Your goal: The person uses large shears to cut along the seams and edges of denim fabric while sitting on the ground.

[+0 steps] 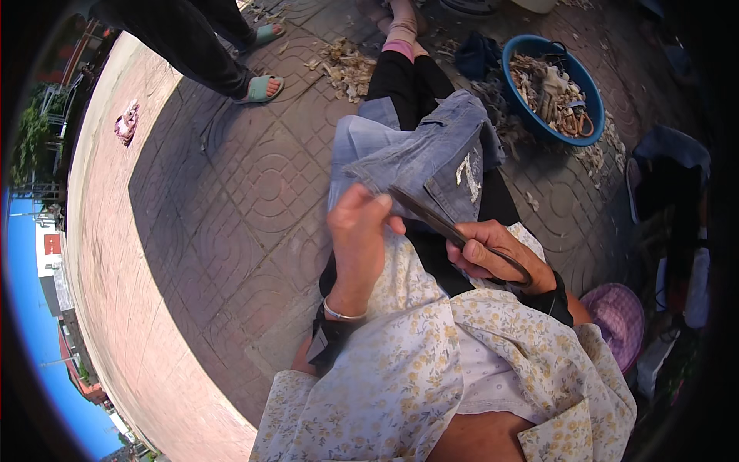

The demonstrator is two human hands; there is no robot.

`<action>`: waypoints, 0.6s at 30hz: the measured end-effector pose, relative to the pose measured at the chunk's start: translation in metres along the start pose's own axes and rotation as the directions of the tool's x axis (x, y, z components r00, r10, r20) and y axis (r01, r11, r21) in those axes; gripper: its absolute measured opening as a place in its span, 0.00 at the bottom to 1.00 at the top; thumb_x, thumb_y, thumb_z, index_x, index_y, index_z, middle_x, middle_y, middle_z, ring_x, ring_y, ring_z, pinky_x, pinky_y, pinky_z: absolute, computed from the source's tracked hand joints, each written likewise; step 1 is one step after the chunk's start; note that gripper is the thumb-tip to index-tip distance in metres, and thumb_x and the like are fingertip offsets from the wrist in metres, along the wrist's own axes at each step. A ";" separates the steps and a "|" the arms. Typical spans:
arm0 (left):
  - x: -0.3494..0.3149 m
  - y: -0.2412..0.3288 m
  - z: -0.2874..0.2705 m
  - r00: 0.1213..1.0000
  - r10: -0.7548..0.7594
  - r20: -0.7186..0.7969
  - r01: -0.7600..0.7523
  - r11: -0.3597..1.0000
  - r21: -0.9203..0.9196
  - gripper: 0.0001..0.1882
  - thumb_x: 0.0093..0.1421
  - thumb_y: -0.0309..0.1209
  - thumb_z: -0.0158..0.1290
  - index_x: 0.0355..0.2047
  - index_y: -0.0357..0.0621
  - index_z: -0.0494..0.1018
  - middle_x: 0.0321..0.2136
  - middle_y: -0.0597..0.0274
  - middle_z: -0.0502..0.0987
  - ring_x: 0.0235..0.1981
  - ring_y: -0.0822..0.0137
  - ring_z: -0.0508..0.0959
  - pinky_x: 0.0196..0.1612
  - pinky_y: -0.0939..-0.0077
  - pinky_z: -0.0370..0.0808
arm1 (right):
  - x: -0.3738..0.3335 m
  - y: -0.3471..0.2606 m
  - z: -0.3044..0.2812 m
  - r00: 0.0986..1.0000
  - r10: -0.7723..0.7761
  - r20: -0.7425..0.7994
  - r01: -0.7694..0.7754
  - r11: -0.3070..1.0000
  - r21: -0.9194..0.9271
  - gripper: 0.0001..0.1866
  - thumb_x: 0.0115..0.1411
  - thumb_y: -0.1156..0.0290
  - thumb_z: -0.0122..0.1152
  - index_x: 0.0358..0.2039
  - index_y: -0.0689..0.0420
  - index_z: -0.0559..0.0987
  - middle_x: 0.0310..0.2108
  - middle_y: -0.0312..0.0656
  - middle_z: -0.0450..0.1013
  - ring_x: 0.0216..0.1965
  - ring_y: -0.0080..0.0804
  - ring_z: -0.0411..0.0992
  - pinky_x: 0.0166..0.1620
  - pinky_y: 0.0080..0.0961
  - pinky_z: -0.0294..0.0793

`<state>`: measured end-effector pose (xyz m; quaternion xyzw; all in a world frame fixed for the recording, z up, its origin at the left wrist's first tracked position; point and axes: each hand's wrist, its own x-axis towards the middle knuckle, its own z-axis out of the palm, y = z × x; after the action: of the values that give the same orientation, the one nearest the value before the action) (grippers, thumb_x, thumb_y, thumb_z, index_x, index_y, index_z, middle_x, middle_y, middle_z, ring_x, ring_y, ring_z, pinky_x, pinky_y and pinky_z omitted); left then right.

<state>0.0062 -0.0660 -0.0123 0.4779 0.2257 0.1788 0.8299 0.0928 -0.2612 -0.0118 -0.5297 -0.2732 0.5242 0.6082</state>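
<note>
Holding what looks like fabric scraps point(550, 92), blue basin point(514, 58) beside denim point(431, 154).

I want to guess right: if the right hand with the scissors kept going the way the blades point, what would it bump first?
Probably the denim garment. The right hand aims the dark scissors up and left, their tips already at the denim by the left hand, though depth is unclear.

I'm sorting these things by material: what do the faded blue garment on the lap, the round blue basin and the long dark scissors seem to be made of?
The faded blue garment looks like denim: woven, washed-out, with stitched seams. The round blue basin seems moulded plastic, with a smooth, evenly coloured rim. The long dark scissors in the right hand appear to be dull metal, though shade makes that uncertain. The left hand grips the cloth.
</note>
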 end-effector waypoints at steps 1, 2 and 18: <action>0.000 -0.001 -0.001 1.000 0.003 0.006 -0.003 1.000 0.004 0.03 0.56 0.23 0.49 0.32 0.39 0.70 0.28 0.62 0.76 0.20 0.73 0.72 0.24 0.82 0.71 | 0.001 0.001 0.000 1.000 -0.007 0.007 0.007 1.000 -0.024 0.26 0.63 0.45 0.48 0.28 0.59 0.71 0.18 0.29 0.62 0.17 0.13 0.57 0.19 0.15 0.54; 0.000 -0.002 -0.002 1.000 0.015 0.006 -0.015 1.000 0.004 0.04 0.56 0.23 0.49 0.33 0.38 0.71 0.29 0.62 0.76 0.20 0.73 0.73 0.24 0.82 0.72 | 0.001 0.002 -0.001 1.000 -0.013 0.013 0.014 0.999 -0.048 0.25 0.64 0.47 0.47 0.28 0.58 0.71 0.18 0.28 0.61 0.17 0.13 0.57 0.20 0.15 0.55; 0.002 0.000 -0.003 0.995 -0.094 0.023 0.096 0.988 -0.121 0.13 0.56 0.26 0.48 0.41 0.32 0.71 0.32 0.58 0.77 0.22 0.70 0.73 0.28 0.79 0.71 | -0.012 -0.012 -0.003 0.997 0.071 0.033 -0.075 0.991 0.113 0.27 0.62 0.43 0.48 0.33 0.59 0.72 0.22 0.29 0.61 0.19 0.11 0.54 0.21 0.13 0.50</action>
<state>0.0064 -0.0626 -0.0144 0.4165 0.2298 0.1483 0.8670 0.0957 -0.2723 0.0011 -0.4959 -0.2320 0.5686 0.6139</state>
